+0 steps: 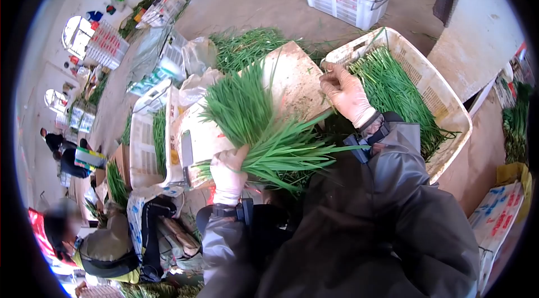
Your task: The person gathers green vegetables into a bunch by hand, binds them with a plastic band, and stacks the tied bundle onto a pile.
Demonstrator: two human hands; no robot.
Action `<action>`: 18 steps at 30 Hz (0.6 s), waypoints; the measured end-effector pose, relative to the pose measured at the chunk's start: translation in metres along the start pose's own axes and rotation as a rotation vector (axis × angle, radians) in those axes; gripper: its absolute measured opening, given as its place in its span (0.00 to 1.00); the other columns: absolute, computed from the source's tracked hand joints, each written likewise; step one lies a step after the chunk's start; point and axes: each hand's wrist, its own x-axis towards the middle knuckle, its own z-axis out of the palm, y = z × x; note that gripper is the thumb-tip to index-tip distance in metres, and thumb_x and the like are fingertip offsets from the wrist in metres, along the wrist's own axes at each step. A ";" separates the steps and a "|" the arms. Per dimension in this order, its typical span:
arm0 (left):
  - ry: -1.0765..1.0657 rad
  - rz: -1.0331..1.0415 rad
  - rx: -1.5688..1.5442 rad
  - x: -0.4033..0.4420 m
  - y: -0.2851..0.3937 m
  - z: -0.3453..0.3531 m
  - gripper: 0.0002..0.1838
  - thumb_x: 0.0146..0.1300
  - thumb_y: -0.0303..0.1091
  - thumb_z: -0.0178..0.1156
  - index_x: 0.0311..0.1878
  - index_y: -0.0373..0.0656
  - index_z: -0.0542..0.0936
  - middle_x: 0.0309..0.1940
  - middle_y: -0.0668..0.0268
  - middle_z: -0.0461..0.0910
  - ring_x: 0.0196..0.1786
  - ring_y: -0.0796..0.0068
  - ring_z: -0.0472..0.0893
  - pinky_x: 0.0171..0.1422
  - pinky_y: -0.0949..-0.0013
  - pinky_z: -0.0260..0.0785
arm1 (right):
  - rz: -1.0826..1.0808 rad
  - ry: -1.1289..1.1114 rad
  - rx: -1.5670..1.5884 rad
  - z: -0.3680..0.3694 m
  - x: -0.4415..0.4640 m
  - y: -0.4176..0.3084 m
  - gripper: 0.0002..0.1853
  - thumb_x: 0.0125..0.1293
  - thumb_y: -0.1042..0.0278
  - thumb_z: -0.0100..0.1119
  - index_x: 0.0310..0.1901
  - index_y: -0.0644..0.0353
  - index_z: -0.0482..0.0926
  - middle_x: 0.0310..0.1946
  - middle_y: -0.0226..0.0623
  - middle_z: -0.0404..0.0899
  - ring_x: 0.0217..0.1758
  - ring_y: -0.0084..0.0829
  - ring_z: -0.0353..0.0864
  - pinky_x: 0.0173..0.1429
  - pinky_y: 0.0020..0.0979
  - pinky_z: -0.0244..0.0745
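Note:
My left hand (229,175), in a pale thin glove, is closed around a bunch of long green garlic chives (289,155). Its leaves fan out to the right in front of my body. Just beyond, another heap of chives (238,104) lies on a dirt-stained white board (296,82). My right hand (349,96), also gloved, is raised beside the near left rim of a white plastic crate (461,124). Its thumb and fingertips are pressed together; whatever they may hold is too small to make out. Inside that crate, many chives (396,87) lie lengthwise.
A second white crate (147,149) with chives stands to the left. Loose greens (247,48) cover the floor behind the board. Stacked white crates (345,3) stand farther back. At lower left, a person (109,242) sits close by. A pale panel (477,34) rises at right.

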 end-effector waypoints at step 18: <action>0.087 -0.128 0.031 -0.023 -0.024 0.008 0.31 0.45 0.26 0.70 0.59 0.52 0.87 0.41 0.63 0.85 0.50 0.54 0.83 0.64 0.52 0.71 | -0.159 -0.734 -0.162 0.038 -0.035 -0.041 0.20 0.69 0.47 0.73 0.42 0.59 0.86 0.30 0.38 0.87 0.35 0.35 0.89 0.43 0.36 0.82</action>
